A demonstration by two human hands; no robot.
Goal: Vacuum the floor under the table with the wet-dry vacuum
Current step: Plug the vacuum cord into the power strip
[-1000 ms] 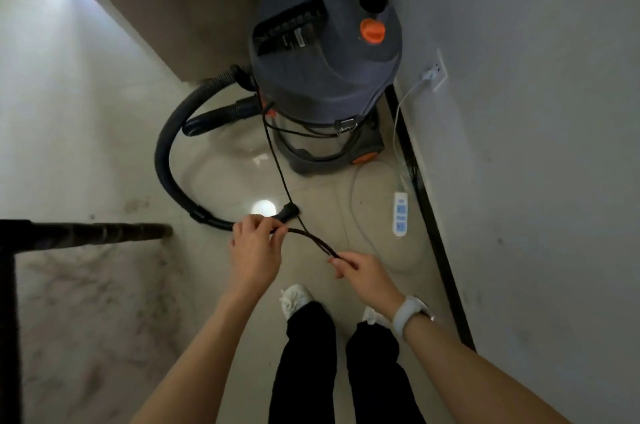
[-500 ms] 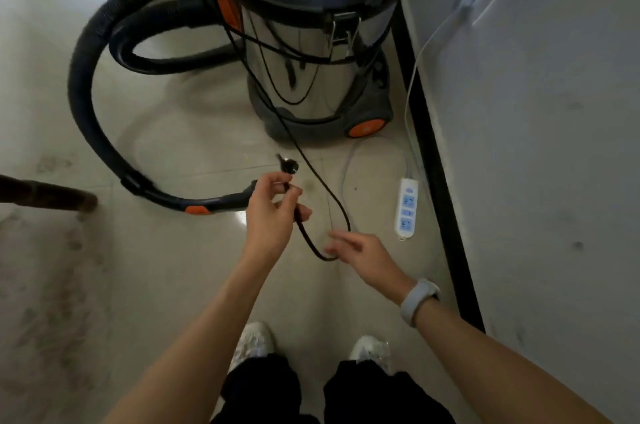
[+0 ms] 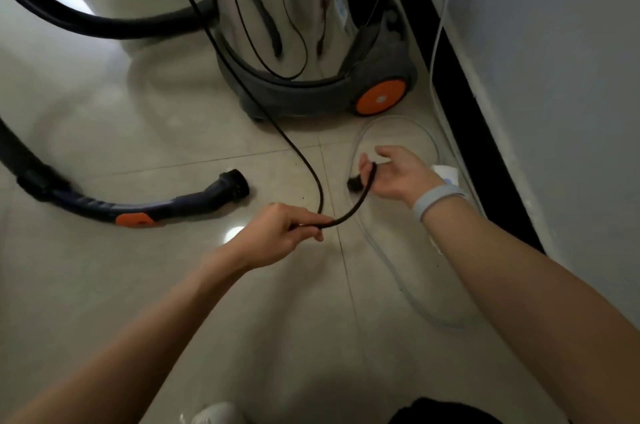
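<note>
Pinching power cord [image 3: 349, 212], both hands, beside baseboard [image 3: 485, 160]

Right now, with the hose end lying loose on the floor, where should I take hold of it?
Grip the rigid curved handle just behind the open nozzle mouth, near the orange tab. Come from above, fingers wrapping across it: it lies flat on the tile, clear of the power cord. The left hand is nearest, but pinches that cord.

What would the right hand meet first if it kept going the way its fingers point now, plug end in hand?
The right hand holds the black power cord near its plug and points up-left, toward the vacuum's base. Bare floor tile lies between, so the base and its orange wheel probably come first, though depth is unclear.
</note>
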